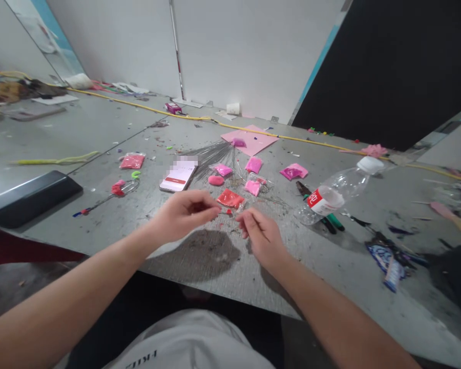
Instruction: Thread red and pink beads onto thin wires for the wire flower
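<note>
Near the front edge of the table (236,282), our left hand (181,212) and right hand (264,237) have fingers pinched closed, on what we cannot tell; with the red lump (229,211) between them, gentle moves serve best.

One packet (230,198) is orange-red, the paper (255,145) pink (a pale shade), the cord (200,118) yellow.

Lit flatly and rather dimly from above (judging by shadows below left hand (190,215) and right hand (264,238)). Stretched toward the edges, slightly blurred, and pixelated across the top of the phone (176,179).
</note>
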`<move>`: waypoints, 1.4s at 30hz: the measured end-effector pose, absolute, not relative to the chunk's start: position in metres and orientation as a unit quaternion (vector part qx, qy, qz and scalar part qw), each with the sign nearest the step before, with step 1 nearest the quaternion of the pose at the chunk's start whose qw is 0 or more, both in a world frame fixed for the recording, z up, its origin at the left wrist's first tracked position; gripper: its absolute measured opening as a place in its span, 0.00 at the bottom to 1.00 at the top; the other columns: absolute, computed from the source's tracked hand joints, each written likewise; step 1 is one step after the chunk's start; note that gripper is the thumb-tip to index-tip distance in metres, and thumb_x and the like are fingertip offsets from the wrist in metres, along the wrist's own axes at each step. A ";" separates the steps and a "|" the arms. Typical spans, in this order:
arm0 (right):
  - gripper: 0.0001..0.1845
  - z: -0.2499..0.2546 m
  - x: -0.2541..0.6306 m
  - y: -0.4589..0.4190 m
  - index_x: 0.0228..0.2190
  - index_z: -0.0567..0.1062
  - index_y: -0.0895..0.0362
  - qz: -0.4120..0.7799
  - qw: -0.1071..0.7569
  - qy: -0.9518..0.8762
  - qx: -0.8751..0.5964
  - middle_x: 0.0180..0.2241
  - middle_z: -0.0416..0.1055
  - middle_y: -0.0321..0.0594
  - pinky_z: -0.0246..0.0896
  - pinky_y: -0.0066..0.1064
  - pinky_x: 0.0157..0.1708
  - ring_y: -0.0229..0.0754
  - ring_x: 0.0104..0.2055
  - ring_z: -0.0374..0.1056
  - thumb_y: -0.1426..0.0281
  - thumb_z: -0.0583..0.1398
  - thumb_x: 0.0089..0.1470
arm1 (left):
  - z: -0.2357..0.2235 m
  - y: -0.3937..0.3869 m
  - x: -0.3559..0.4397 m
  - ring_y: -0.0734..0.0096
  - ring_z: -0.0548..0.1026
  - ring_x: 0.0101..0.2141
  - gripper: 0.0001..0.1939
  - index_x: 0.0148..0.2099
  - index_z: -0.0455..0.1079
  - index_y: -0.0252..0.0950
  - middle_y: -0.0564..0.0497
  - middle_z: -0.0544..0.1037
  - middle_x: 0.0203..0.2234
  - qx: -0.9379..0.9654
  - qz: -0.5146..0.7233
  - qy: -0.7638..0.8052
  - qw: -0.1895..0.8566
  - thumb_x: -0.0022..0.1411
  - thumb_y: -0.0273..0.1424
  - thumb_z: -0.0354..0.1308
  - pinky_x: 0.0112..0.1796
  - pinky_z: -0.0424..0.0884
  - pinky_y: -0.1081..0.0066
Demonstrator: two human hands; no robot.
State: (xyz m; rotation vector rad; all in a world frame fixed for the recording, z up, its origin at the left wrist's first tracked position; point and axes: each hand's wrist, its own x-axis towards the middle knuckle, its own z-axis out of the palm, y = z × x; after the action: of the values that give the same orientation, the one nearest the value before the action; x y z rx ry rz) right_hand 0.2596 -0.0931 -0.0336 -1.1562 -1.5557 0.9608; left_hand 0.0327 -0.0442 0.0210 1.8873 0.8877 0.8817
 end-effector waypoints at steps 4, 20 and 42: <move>0.20 -0.035 0.261 -0.095 0.35 0.76 0.54 0.382 0.536 -0.609 -0.442 0.27 0.67 0.33 0.58 0.31 0.31 0.36 0.28 0.64 0.57 0.53 0.72 | 0.030 -0.020 0.060 0.78 0.69 0.23 0.07 0.39 0.76 0.34 0.54 0.72 0.24 0.678 0.463 0.228 0.524 0.66 0.34 0.67 0.25 0.67 0.76; 0.07 -0.023 0.257 -0.110 0.43 0.78 0.54 0.335 0.563 -0.639 -0.404 0.35 0.73 0.36 0.65 0.32 0.36 0.36 0.36 0.69 0.73 0.60 0.67 | -0.013 -0.042 0.087 0.74 0.75 0.35 0.07 0.45 0.77 0.36 0.50 0.78 0.32 0.720 0.525 0.134 0.435 0.68 0.20 0.61 0.38 0.73 0.72; 0.09 -0.014 0.258 -0.114 0.42 0.81 0.51 0.380 0.553 -0.615 -0.413 0.32 0.76 0.35 0.72 0.32 0.34 0.36 0.32 0.72 0.74 0.61 0.66 | -0.010 -0.049 0.086 0.75 0.77 0.31 0.09 0.46 0.79 0.35 0.51 0.79 0.28 0.711 0.489 0.153 0.482 0.66 0.19 0.64 0.33 0.77 0.75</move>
State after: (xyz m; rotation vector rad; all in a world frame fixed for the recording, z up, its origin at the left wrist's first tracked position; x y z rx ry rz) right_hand 0.2576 -0.1141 -0.0138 -0.9772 -1.4547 0.8979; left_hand 0.0858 -0.0490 -0.0103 1.7317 0.3735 1.1914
